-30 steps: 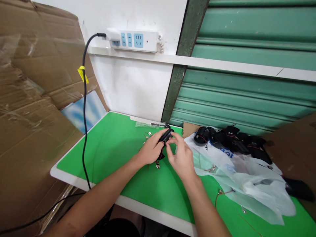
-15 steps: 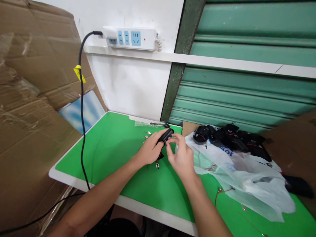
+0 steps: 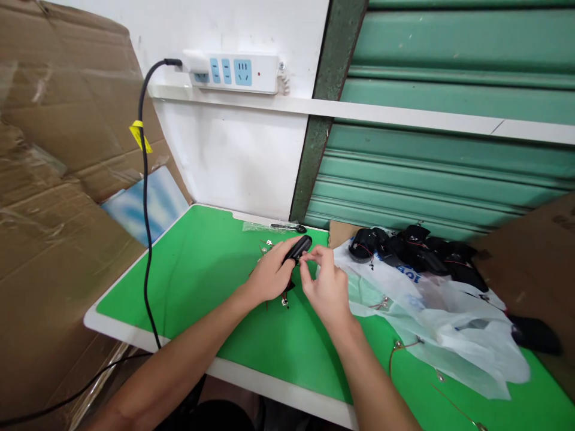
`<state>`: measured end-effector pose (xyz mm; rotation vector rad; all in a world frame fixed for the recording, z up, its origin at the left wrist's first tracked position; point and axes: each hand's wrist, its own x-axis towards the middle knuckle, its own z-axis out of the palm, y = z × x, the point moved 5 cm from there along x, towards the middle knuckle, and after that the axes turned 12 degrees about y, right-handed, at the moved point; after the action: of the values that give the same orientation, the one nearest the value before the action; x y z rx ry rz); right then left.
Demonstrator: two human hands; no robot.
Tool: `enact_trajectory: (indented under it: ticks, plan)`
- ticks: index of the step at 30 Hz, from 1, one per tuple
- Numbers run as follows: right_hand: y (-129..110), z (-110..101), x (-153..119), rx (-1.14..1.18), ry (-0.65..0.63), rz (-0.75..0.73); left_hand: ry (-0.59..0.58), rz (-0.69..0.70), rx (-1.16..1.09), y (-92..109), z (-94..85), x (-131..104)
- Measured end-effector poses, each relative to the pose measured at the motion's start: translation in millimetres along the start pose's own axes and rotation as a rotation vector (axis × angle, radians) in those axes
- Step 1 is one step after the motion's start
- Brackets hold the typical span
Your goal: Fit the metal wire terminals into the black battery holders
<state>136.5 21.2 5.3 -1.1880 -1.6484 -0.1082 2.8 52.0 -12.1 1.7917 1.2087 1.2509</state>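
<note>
My left hand [image 3: 272, 272] is closed around a black plastic housing [image 3: 300, 246], holding it above the green table mat. Close against the housing's right side, my right hand [image 3: 327, 275] has its thumb and index finger pinched together. What sits between those fingertips is too small to make out. Below my left hand, a small metal piece with thin wires [image 3: 284, 301] shows beside a dark part. Other small metal pieces [image 3: 268, 243] lie on the mat just beyond my left hand, partly hidden by it.
Several black housings with red wires [image 3: 417, 248] are heaped on a white plastic bag [image 3: 449, 329] at the right. Wired metal pieces [image 3: 398, 345] lie near it. A black spoon-shaped item [image 3: 294, 228] rests at the back edge. A black cable [image 3: 146, 197] hangs at the left beside cardboard [image 3: 54, 227].
The whole view has shifted slightly. My left hand still holds the black housing, and my right fingertips stay pinched at its right side with little visible movement.
</note>
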Motion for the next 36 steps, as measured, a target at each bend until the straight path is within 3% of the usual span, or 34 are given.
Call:
enact_trajectory:
  ticks: [12, 20, 28, 32, 36]
  plan:
    - [-15, 7, -3, -0.231, -0.026, -0.133, 0.009, -0.02, 0.13, 8, 2.6, -6]
    - [-12, 13, -6, -0.245, -0.097, -0.121, 0.009, 0.008, 0.162, 9, 3.3, -7]
    - [-12, 12, -5, -0.213, -0.085, -0.152, -0.013, 0.078, 0.171, 12, 6.1, -9]
    - [-11, 4, 2, -0.136, -0.057, -0.121, -0.012, 0.087, 0.035, 14, 4.9, -4]
    - [-7, -10, 12, 0.085, 0.08, -0.002, 0.003, -0.065, -0.203, 7, -3.3, 7]
